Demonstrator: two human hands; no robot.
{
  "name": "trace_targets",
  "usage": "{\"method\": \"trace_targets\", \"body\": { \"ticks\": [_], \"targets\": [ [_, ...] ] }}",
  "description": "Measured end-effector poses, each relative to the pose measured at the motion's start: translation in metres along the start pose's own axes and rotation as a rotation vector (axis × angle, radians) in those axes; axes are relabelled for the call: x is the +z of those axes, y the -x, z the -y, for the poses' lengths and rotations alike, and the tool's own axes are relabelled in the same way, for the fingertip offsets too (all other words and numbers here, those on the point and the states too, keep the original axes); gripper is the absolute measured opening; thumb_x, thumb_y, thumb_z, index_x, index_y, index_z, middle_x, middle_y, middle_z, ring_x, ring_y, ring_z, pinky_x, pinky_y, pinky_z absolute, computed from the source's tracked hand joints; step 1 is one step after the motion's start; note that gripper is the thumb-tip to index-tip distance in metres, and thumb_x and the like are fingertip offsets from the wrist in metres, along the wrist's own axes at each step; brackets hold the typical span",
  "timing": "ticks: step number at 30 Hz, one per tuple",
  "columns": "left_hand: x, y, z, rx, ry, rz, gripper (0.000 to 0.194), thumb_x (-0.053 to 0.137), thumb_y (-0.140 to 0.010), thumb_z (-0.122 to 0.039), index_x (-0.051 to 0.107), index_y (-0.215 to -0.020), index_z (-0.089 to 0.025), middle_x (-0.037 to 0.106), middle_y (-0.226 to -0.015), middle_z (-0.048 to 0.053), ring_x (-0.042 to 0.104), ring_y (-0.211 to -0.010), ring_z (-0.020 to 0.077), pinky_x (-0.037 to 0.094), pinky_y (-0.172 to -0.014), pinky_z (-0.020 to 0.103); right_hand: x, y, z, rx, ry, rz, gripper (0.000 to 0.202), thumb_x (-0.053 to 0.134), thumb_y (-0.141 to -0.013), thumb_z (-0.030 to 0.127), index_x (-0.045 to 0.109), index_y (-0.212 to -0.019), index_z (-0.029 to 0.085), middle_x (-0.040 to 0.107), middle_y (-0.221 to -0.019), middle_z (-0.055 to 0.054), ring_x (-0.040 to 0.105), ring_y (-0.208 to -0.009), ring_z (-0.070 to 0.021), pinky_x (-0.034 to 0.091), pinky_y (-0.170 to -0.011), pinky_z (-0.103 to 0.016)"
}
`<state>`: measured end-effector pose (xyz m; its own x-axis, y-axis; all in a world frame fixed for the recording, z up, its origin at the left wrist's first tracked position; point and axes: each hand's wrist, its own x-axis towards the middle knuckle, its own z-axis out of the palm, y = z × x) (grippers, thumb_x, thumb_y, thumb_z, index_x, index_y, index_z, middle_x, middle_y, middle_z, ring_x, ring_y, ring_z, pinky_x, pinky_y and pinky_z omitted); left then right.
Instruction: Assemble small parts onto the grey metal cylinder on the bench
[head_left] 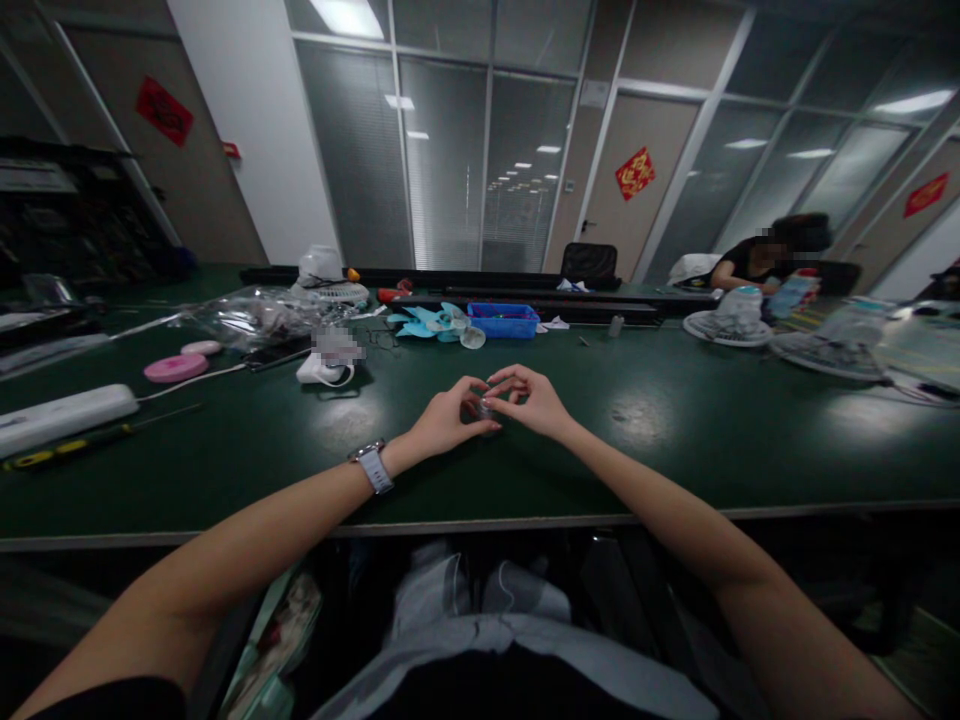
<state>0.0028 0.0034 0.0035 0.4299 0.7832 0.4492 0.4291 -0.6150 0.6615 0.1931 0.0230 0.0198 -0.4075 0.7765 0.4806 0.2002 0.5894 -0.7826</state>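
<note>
Just above the green table (420, 485), both hands meet around a small silvery cylinder (487, 410), too small and too covered to name more exactly. My left hand (444, 416) curls about its left side, thumb low near the base and fingers bent behind. With thumb and fingers, my right hand (537, 402) pinches it near the top. Most of the cylinder is hidden by the fingers. A grey watch (374, 468) is on my left wrist.
Behind the hands are a blue basket (502, 320), light-blue fan blades (435, 322) and a small grey cylinder (616, 326). A white power strip (67, 418), screwdriver (67, 447) and pink discs (177, 368) lie left. Another person (757, 262) sits at far right behind fan parts (727, 325).
</note>
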Motion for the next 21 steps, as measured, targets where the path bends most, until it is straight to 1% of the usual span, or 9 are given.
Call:
{"method": "trace_targets", "body": {
  "ticks": [2, 5, 7, 9, 11, 13, 16, 18, 21],
  "targets": [
    [0.000, 0.000, 0.000, 0.006, -0.005, -0.003, 0.056, 0.073, -0.071, -0.043, 0.046, -0.114, -0.020, 0.069, -0.088, 0.004, 0.067, -0.077, 0.0188, 0.052, -0.071, 0.033, 0.002, 0.000, 0.000, -0.020, 0.003, 0.001, 0.037, 0.074, -0.071, 0.038, 0.059, -0.099, 0.017, 0.071, -0.080, -0.004, 0.051, -0.047, -0.0068, 0.035, -0.044, -0.020],
    [0.000, 0.000, 0.001, -0.002, -0.013, -0.020, 0.059, 0.074, -0.069, -0.044, 0.046, -0.115, -0.020, 0.068, -0.088, 0.004, 0.067, -0.078, 0.0190, 0.052, -0.070, 0.033, 0.000, -0.003, 0.000, -0.023, -0.016, -0.063, 0.037, 0.074, -0.071, 0.038, 0.059, -0.098, 0.017, 0.072, -0.080, -0.004, 0.052, -0.047, -0.0071, 0.036, -0.045, -0.020],
    [0.000, 0.000, 0.002, -0.007, -0.014, -0.027, 0.059, 0.075, -0.068, -0.044, 0.047, -0.115, -0.020, 0.068, -0.089, 0.004, 0.066, -0.078, 0.0188, 0.052, -0.070, 0.032, -0.007, -0.004, -0.002, 0.005, -0.037, -0.099, 0.039, 0.074, -0.070, 0.039, 0.059, -0.098, 0.017, 0.072, -0.082, -0.005, 0.052, -0.046, -0.0071, 0.038, -0.046, -0.021],
    [0.000, 0.000, 0.002, -0.007, -0.008, -0.022, 0.058, 0.074, -0.069, -0.044, 0.047, -0.115, -0.021, 0.069, -0.089, 0.004, 0.066, -0.078, 0.0186, 0.052, -0.071, 0.032, -0.017, -0.006, -0.006, 0.045, -0.046, -0.076, 0.041, 0.075, -0.069, 0.039, 0.058, -0.099, 0.017, 0.073, -0.084, -0.006, 0.057, -0.050, -0.0089, 0.041, -0.047, -0.022],
    [0.000, 0.000, 0.001, -0.008, -0.001, -0.013, 0.058, 0.074, -0.069, -0.043, 0.047, -0.115, -0.021, 0.069, -0.089, 0.004, 0.067, -0.079, 0.0186, 0.052, -0.072, 0.033, -0.029, -0.005, -0.012, 0.084, -0.031, 0.034, 0.041, 0.077, -0.067, 0.038, 0.060, -0.098, 0.017, 0.073, -0.083, -0.006, 0.065, -0.062, -0.0134, 0.045, -0.054, -0.023],
    [0.000, 0.000, 0.001, -0.006, -0.001, -0.015, 0.058, 0.074, -0.069, -0.043, 0.047, -0.115, -0.021, 0.069, -0.089, 0.004, 0.067, -0.079, 0.0187, 0.052, -0.073, 0.033, -0.039, -0.004, -0.019, 0.127, -0.003, 0.169, 0.039, 0.078, -0.066, 0.036, 0.062, -0.094, 0.015, 0.074, -0.084, -0.007, 0.069, -0.073, -0.0170, 0.050, -0.064, -0.027],
    [0.000, 0.000, 0.000, -0.008, -0.013, -0.023, 0.058, 0.074, -0.069, -0.043, 0.048, -0.114, -0.021, 0.068, -0.089, 0.004, 0.066, -0.080, 0.0189, 0.052, -0.074, 0.034, -0.046, -0.002, -0.027, 0.212, 0.026, 0.370, 0.040, 0.078, -0.065, 0.035, 0.063, -0.095, 0.013, 0.074, -0.087, -0.009, 0.070, -0.078, -0.0183, 0.051, -0.070, -0.030],
    [0.000, 0.000, 0.000, -0.011, -0.009, -0.017, 0.058, 0.074, -0.069, -0.043, 0.048, -0.115, -0.021, 0.068, -0.090, 0.004, 0.066, -0.080, 0.0187, 0.052, -0.074, 0.033, -0.046, -0.002, -0.031, 0.237, 0.047, 0.439, 0.045, 0.080, -0.062, 0.034, 0.064, -0.098, 0.013, 0.074, -0.090, -0.010, 0.069, -0.076, -0.0173, 0.052, -0.069, -0.029],
    [0.000, 0.000, 0.000, -0.009, -0.001, -0.015, 0.057, 0.074, -0.069, -0.042, 0.048, -0.115, -0.021, 0.068, -0.092, 0.005, 0.067, -0.081, 0.0187, 0.052, -0.074, 0.033, -0.046, -0.002, -0.034, 0.235, 0.072, 0.473, 0.051, 0.082, -0.059, 0.034, 0.064, -0.101, 0.013, 0.073, -0.094, -0.011, 0.067, -0.071, -0.0152, 0.051, -0.065, -0.028]
  ]
}}
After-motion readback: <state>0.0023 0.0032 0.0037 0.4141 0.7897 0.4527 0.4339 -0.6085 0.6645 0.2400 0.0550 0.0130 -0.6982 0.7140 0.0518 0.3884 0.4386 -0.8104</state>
